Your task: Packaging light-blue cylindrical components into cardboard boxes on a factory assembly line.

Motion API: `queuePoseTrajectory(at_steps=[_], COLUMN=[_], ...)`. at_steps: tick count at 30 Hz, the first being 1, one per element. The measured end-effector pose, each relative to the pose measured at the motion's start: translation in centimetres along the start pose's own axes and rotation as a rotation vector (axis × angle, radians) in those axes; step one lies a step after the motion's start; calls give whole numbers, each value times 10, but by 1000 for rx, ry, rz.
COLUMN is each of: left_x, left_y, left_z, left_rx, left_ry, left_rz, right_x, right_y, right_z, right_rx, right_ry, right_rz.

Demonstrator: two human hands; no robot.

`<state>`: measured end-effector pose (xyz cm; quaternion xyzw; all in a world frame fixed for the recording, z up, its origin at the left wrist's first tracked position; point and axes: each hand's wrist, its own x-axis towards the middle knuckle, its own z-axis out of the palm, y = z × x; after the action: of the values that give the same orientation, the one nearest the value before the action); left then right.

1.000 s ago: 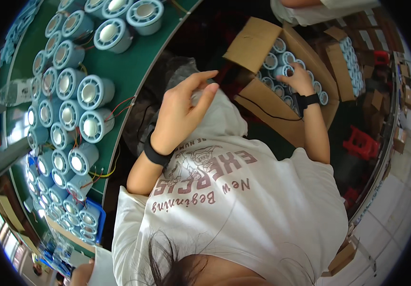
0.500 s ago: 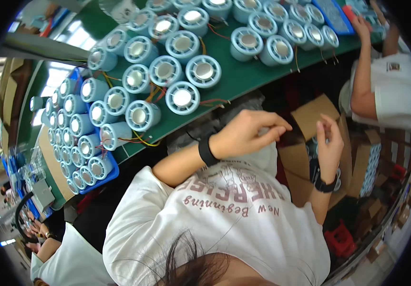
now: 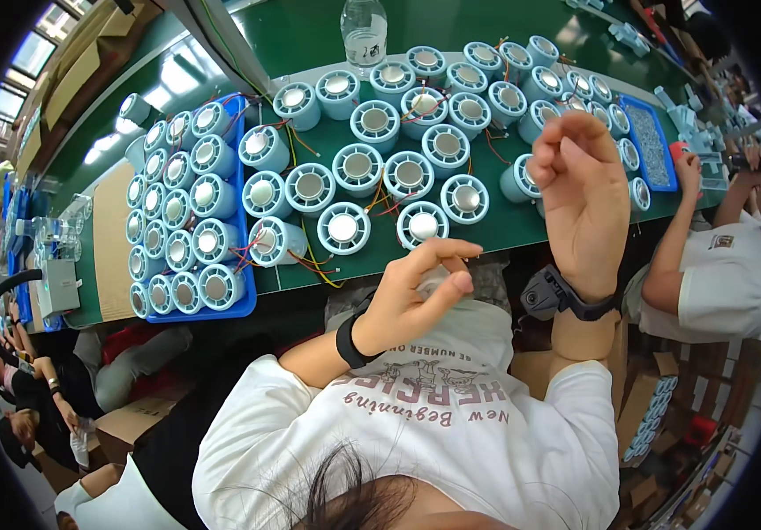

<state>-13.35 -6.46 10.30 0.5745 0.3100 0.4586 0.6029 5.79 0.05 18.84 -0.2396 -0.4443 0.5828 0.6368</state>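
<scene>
Many light-blue round plastic housings (image 3: 343,227) with slotted rims and silver discs stand on the green table (image 3: 297,276). Thin red, yellow and black wires trail from several of them. My left hand (image 3: 418,296) is at the table's near edge, just below a housing (image 3: 422,224), thumb and fingers apart and nothing in it. Raised over the table's right part, my right hand (image 3: 582,199) is empty, its fingers loosely bent and apart. It hides part of a housing (image 3: 519,179) behind it. Black bands circle both wrists, and a small camera-like device (image 3: 546,293) sits at the right one.
A blue tray (image 3: 246,307) packed with housings lies at the left, beside cardboard (image 3: 114,256). A clear bottle (image 3: 365,40) stands at the back. Another blue tray (image 3: 659,150) holds small parts at the right, near another person's arm (image 3: 674,208). An open carton (image 3: 641,411) stands lower right.
The view has swung up toward the table. My right hand has risen from beside the open carton to over the table, and my left hand has shifted left along its edge.
</scene>
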Motion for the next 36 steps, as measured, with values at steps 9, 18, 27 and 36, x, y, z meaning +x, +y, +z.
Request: queuePoseTrajectory(at_steps=[9,18,27,36], left_x=[-8,-28,-20,24], left_y=[-15,-21,-9,3], left_z=[14,43,59,48], left_rx=[504,715,749,614], left_ry=[-81,-229,-324,-208], left_rz=[497,749,721,558], right_x=[-41,-91,-86,42], right_y=[23,32,29,-51], right_z=[41,11,-9,-49], right_rx=[-1240,-1363,-298,-1022], right_ry=[-421,85,375,249], right_rz=[-689,-873,-375,-405])
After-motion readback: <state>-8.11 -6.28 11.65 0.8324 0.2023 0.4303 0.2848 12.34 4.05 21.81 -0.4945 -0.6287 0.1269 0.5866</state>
